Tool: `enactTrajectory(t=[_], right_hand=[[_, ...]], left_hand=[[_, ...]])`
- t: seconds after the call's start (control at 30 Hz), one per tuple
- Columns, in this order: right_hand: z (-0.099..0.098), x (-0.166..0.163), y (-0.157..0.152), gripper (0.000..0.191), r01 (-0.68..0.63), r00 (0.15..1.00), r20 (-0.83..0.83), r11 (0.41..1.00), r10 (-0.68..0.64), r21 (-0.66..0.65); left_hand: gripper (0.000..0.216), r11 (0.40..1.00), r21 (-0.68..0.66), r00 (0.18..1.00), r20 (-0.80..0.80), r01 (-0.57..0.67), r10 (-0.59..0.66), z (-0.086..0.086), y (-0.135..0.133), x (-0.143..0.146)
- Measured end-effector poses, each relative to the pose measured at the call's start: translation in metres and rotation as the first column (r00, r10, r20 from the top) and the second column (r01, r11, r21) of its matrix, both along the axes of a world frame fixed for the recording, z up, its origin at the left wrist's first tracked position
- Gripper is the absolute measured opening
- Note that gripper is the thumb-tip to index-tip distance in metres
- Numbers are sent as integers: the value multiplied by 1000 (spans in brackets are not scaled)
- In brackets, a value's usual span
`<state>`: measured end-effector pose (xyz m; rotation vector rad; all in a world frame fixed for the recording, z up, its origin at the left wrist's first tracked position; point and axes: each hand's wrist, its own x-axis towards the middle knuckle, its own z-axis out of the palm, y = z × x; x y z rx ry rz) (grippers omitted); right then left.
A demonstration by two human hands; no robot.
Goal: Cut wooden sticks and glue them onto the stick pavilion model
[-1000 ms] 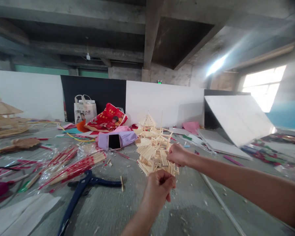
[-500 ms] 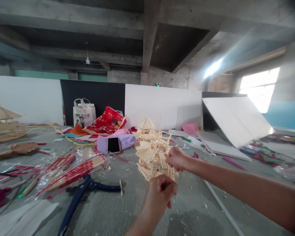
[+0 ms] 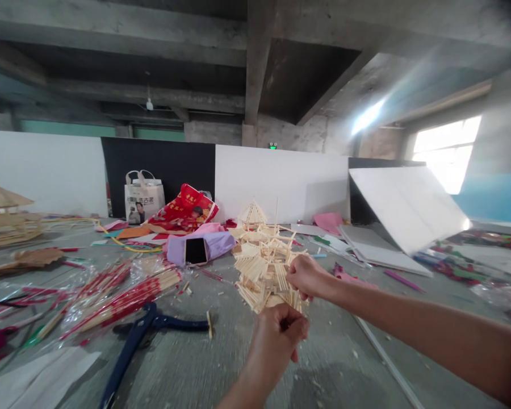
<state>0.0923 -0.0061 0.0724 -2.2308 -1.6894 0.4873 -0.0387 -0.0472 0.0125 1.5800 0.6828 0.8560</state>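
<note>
Where the two hands meet above the grey surface [image 3: 187, 363], one stick model [image 3: 259, 264] is held up between them. Its lower edge is pinched by the curled left hand [image 3: 276, 338], and its right side is gripped by the closed right hand [image 3: 307, 276]. One phone [image 3: 196, 250] is seen behind, with one white bag [image 3: 143, 196] and one red bag [image 3: 183, 210] further back. One pair of blue-handled cutters [image 3: 153, 326] lies to the left.
</note>
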Motion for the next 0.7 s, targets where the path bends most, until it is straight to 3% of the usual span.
enactTrajectory(t=[0.37,0.7], right_hand=[[-10,5,3,17,-3,997,-81,995,11,102],[-3,0,4,22,19,997,-77,999,-16,30]], left_hand=[[17,1000,-2,1000,-8,12,-12,0,-2,0],[16,999,18,999,-11,35,-35,-1,-2,1]])
